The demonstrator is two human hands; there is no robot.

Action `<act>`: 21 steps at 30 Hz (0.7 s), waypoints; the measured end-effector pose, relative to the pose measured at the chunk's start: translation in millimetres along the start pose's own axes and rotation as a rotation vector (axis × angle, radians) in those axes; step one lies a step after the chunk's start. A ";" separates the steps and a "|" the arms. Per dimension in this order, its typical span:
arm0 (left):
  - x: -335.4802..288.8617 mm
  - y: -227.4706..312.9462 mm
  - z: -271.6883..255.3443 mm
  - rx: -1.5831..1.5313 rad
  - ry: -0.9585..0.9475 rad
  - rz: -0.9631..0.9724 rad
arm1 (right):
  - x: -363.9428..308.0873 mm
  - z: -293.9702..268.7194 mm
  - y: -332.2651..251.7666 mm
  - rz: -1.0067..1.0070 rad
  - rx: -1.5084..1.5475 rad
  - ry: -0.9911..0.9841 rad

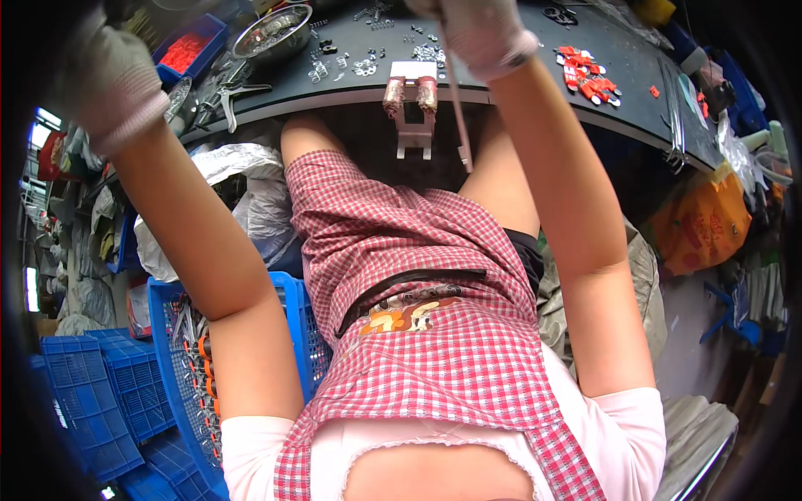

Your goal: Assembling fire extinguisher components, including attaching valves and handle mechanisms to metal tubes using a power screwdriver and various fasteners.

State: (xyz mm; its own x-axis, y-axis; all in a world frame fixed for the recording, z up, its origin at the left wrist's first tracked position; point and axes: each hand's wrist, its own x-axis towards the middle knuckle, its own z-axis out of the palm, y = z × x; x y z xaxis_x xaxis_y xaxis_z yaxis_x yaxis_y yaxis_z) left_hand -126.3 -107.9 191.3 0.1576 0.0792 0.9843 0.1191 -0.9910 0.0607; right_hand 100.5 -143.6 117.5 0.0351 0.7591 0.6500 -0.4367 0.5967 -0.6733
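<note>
Right hand (483, 32): gloved, closed around the top of a thin rod (459, 125) over the bench (535, 63) front edge.
Rod axis: near upright, hanging below that edge, just right of the bracket (413, 107).
Left hand (113, 79): gloved, raised off the bench's left end; grip unclear.
Nearer: right.

Both the left hand (113, 79) and the right hand (484, 33) wear off-white knitted gloves. The curved desk (501, 79) is dark grey to black. Small plastic clips (587, 77) on it are bright red. The checked fabric apron (409, 292) is red and white gingham over a pale pink shirt (618, 426). The perforated plastic crates (109, 392) are blue. A crumpled plastic bag (702, 221) is orange.
</note>
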 end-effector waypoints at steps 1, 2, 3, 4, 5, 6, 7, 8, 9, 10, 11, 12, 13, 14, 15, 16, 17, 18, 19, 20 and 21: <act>-3.9 -13.5 15.4 -0.272 -0.075 -0.104 | -9.3 -1.8 20.6 0.008 0.082 -0.056; -8.8 -22.9 28.3 -0.531 -0.151 -0.211 | -18.1 1.6 44.9 0.072 0.154 -0.005; -17.8 -31.1 44.2 -0.803 -0.225 -0.322 | -27.5 -1.4 67.4 0.134 0.217 0.055; -26.6 -25.4 60.8 -0.871 -0.208 -0.492 | -37.5 -0.9 78.1 0.094 0.103 0.070; -35.0 -19.9 82.2 -0.943 -0.190 -0.661 | -46.9 -3.4 87.8 0.052 -0.017 0.090; -41.1 -21.5 103.8 -0.889 -0.245 -0.696 | -53.6 -10.3 99.7 0.035 0.052 0.140; -47.4 -23.6 123.2 -0.837 -0.304 -0.728 | -63.3 -29.1 104.0 0.113 -0.026 0.116; -52.8 -25.3 127.2 -1.065 -0.409 -0.737 | -70.4 -36.4 110.3 0.102 -0.088 0.155; -62.3 -37.3 143.3 -0.822 -0.329 -0.749 | -74.9 -41.3 116.9 0.097 -0.158 0.194; -72.2 -46.7 142.9 -0.691 -0.335 -0.753 | -78.3 -46.5 124.0 -0.135 -0.585 0.240; -78.3 -49.6 119.0 -0.512 -0.322 -0.758 | -81.9 -36.0 115.2 -0.199 -0.892 0.232; -85.2 -48.2 112.3 -0.541 -0.284 -0.876 | -94.2 -42.9 110.8 -0.186 -0.927 0.226; -91.5 -46.1 107.4 -0.573 -0.249 -0.996 | -107.8 -52.7 104.3 -0.171 -0.967 0.223; -92.6 -45.7 95.6 -0.667 -0.307 -1.020 | -125.1 -58.7 91.9 -0.167 -0.955 0.244; -93.4 -45.2 85.4 -0.749 -0.358 -1.043 | -146.3 -66.8 78.6 -0.167 -0.933 0.258; -93.2 -32.8 89.0 -0.759 -0.312 -0.942 | -169.7 -78.8 65.8 -0.188 -1.051 0.284; -92.5 -21.7 93.7 -0.766 -0.267 -0.838 | -196.4 -98.1 54.5 -0.211 -1.168 0.309; -91.1 -20.6 87.8 -0.737 -0.240 -0.861 | -226.5 -123.3 50.9 -0.182 -1.254 0.410; -91.3 -20.8 83.8 -0.718 -0.211 -0.889 | -258.5 -144.8 54.0 0.066 -1.137 0.671; -90.4 -17.4 75.7 -0.879 -0.267 -0.875 | -276.5 -162.0 56.5 0.296 -1.043 0.905; -80.9 10.1 92.3 -0.426 -0.080 -1.029 | -310.6 -199.1 74.8 0.427 -1.262 0.908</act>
State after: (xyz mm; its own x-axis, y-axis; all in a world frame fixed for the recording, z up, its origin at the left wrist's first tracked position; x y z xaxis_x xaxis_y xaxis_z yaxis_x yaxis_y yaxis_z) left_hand -47.3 -114.4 97.0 0.2416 0.8748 0.4200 -0.1148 -0.4040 0.9075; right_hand 235.9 -283.0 -204.9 0.8055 0.5397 0.2445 0.4121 -0.2138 -0.8857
